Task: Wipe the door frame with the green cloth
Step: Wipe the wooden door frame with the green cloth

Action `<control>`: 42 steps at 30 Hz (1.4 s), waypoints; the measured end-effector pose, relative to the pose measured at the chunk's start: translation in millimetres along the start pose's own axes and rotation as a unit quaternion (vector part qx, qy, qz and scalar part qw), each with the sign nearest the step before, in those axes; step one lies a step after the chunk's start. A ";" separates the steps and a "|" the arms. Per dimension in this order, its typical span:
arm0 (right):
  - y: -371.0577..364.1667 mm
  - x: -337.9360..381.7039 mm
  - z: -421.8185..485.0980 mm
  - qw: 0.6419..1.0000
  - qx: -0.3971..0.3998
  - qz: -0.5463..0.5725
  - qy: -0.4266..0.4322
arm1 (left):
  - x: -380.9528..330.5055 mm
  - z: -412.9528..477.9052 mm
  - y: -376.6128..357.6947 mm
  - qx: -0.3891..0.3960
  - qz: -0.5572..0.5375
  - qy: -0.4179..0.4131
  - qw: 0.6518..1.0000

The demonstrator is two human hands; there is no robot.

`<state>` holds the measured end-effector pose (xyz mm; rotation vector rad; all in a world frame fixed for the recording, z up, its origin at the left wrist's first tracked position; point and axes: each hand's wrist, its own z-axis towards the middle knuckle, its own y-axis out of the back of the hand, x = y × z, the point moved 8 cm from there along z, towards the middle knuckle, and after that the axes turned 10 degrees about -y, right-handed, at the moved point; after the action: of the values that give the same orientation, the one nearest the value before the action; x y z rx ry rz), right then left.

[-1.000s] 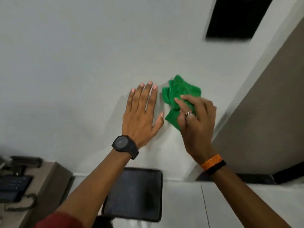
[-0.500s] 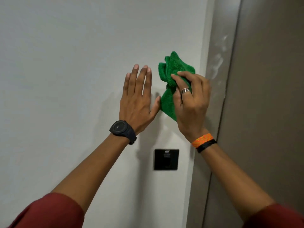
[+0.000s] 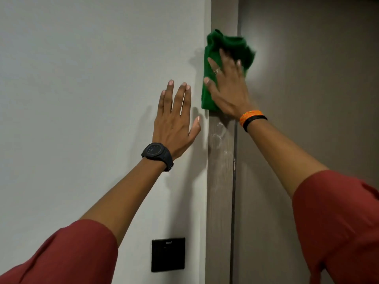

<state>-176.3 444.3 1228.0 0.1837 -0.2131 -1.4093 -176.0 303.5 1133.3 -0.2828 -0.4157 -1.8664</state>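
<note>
On the door frame (image 3: 220,181), right fingers (image 3: 213,66) spread flat and pressing the green cloth (image 3: 223,48) against the grey wood-grain strip, not clenched round it but pinning it under an open palm; right hand (image 3: 227,89) blurred at the fingertips, so probably mid-stroke. Cloth bunched, covering the full width of the frame and lapping a little past both edges, onto the white wall (image 3: 82,99) at the left and toward the door (image 3: 307,140) at the right. Just beside, left fingers (image 3: 176,95) extended and empty, left hand (image 3: 174,124) laid flat on the wall as a brace, holding nothing. Below the cloth, pale chalky smears (image 3: 219,134) visible on the frame, reaching down to about the level of the left wrist. To do the step well: keep the palm flat and pressure even, draw the cloth straight down along the strip over those smears, and keep enough fabric under the fingers that it does not slip out. Worth refolding to a clean face if the marks only spread. Lower on the wall, a black switch plate (image 3: 168,255), well clear of the wiping.
</note>
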 end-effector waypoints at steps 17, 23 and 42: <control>-15.2 -7.6 22.0 0.993 -0.100 0.042 -0.038 | 19.7 21.8 -50.2 -0.013 0.020 -0.007 1.000; -3.9 -9.5 29.2 0.988 -0.142 0.011 -0.066 | 15.8 22.8 -58.8 -0.031 0.018 -0.010 0.999; -30.0 -10.7 -27.4 0.996 -0.089 -0.004 -0.019 | 0.5 -2.8 -67.9 -0.016 0.010 -0.017 1.000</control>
<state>-199.6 450.4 1193.5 0.0108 -0.1184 -1.4328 -240.3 321.7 1121.1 -0.3408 -0.4049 -1.8530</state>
